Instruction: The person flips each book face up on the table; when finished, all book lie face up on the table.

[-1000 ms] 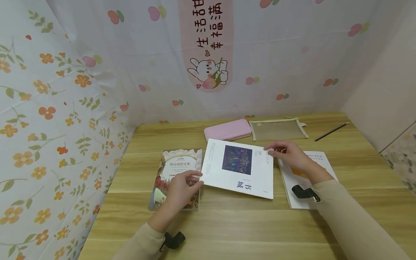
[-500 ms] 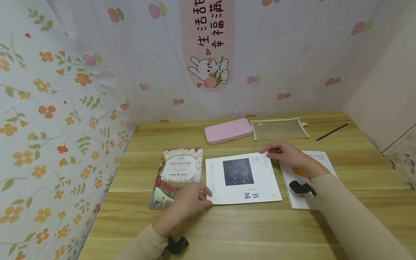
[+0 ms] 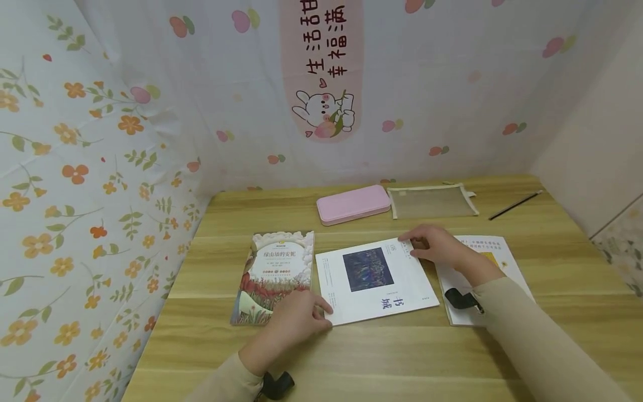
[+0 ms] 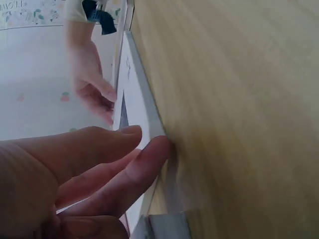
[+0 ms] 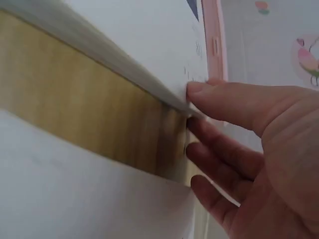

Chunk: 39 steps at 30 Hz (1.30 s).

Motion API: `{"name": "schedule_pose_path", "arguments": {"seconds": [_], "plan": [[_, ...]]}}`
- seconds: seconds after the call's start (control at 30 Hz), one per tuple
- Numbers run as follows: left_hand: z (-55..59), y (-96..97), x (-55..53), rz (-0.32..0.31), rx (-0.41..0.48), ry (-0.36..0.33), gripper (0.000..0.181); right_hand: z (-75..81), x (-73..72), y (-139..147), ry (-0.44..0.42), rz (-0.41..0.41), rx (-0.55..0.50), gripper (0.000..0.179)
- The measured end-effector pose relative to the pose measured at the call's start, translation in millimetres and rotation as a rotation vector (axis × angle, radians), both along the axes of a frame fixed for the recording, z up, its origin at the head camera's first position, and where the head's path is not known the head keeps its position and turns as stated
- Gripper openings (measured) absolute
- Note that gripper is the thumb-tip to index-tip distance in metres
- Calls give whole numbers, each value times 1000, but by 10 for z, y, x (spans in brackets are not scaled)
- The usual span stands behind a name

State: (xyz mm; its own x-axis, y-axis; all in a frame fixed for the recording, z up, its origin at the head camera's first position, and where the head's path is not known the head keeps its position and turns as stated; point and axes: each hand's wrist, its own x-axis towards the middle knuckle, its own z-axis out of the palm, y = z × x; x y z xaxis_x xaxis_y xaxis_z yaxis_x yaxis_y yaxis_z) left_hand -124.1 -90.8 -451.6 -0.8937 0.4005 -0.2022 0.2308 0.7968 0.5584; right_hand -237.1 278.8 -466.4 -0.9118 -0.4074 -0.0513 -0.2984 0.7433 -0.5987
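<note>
A white magazine with a dark square picture lies at a slant on the wooden table, between two other books. My left hand is at its near left corner. The left wrist view has the thumb and a finger about the magazine's edge. At the far right corner, my right hand pinches the magazine, thumb on the cover and a finger beneath. Left of it rests a book with a garden cover, partly behind my left hand. My right forearm covers part of another white book.
A pink pencil case stands behind the magazine, beside a mesh zip pouch. A dark pencil lies at the back right of the table. Patterned cloth hangs behind and to the left.
The magazine has come down from a raised, tilted hold onto the table and turned slightly. My left hand has moved nearer with its corner; the right hand has shifted little.
</note>
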Motion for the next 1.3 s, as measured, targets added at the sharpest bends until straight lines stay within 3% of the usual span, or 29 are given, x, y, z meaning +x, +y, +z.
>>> {"name": "schedule_pose_path", "arguments": {"seconds": [0.13, 0.27, 0.4, 0.5, 0.7, 0.83, 1.3], "plan": [[20, 12, -38, -34, -38, 20, 14, 16, 170, -80, 68, -47, 157, 39], [58, 11, -146, -54, -55, 36, 13, 32, 305, -119, 85, -89, 209, 38], [67, -23, -374, -61, -1, 35, 24, 69, 419, -121, 92, -105, 231, 40], [50, -41, -582, -83, 27, 86, 31, 101, 520, -117, 104, -106, 248, 41], [-6, -76, -845, -164, -140, 254, 33, 102, 736, -120, 116, -106, 272, 38], [-28, -111, -910, -179, -211, 277, 29, 81, 847, -134, 145, -85, 299, 39], [-48, -80, -981, -155, -210, 235, 27, 13, 1064, -97, 213, -49, 291, 54]]}}
